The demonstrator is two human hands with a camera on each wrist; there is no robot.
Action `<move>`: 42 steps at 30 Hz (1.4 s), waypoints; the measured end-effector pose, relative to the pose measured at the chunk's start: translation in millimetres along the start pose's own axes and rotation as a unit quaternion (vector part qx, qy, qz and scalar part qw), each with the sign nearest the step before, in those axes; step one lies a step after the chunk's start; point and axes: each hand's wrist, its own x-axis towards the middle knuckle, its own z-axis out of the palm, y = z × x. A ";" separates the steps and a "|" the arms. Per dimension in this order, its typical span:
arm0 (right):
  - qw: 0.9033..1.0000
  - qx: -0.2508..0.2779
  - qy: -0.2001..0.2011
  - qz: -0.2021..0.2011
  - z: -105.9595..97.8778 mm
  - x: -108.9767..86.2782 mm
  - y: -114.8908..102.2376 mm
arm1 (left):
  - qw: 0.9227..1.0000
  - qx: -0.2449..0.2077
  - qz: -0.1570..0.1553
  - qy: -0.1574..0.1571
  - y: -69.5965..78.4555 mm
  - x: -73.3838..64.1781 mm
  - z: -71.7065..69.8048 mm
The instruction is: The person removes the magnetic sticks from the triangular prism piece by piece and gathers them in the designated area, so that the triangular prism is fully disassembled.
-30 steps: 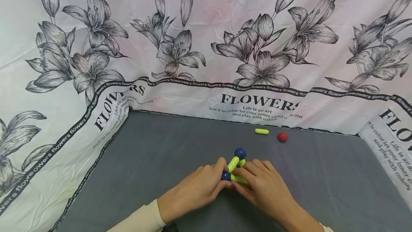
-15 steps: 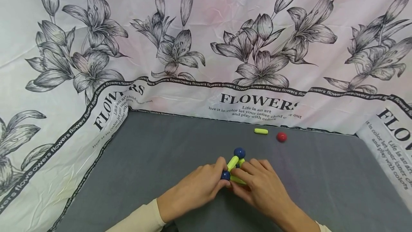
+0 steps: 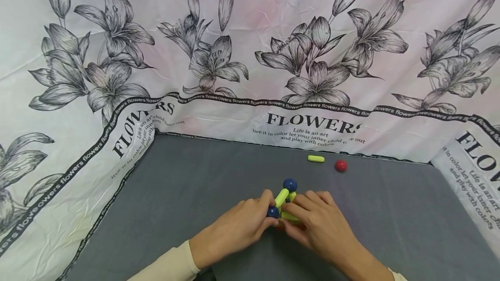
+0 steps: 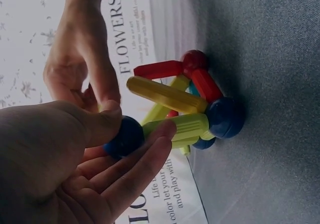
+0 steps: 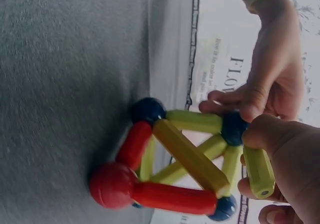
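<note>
A frame of magnetic rods and balls stands on the grey cloth between both hands. My left hand [image 3: 238,224] pinches a blue ball [image 4: 125,136] at one upper corner between thumb and fingers. My right hand [image 3: 324,224] pinches a yellow-green rod [image 5: 259,171], with one end against that ball and the other end free. Another blue ball [image 3: 290,184] marks the far corner. Low on the frame are a red ball [image 5: 112,185], red rods [image 5: 175,198] and a blue ball [image 5: 147,110]. A darker yellow rod [image 4: 167,94] slants across one side. Fingers partly hide the frame in the head view.
Behind the frame, a loose yellow-green rod [image 3: 316,158] and a loose red ball [image 3: 341,165] lie on the grey cloth [image 3: 203,172]. A flower-printed curtain [image 3: 242,112] borders the back and sides.
Both hands stay nearly in place around the frame. The rod in my right hand has shifted slightly. The loose rod and red ball still lie at the back.
</note>
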 end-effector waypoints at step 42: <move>0.991 -0.050 0.048 0.112 -7.8 -6.7 88.1 | 1.000 -0.010 -0.013 -0.025 -1.7 1.7 -1.0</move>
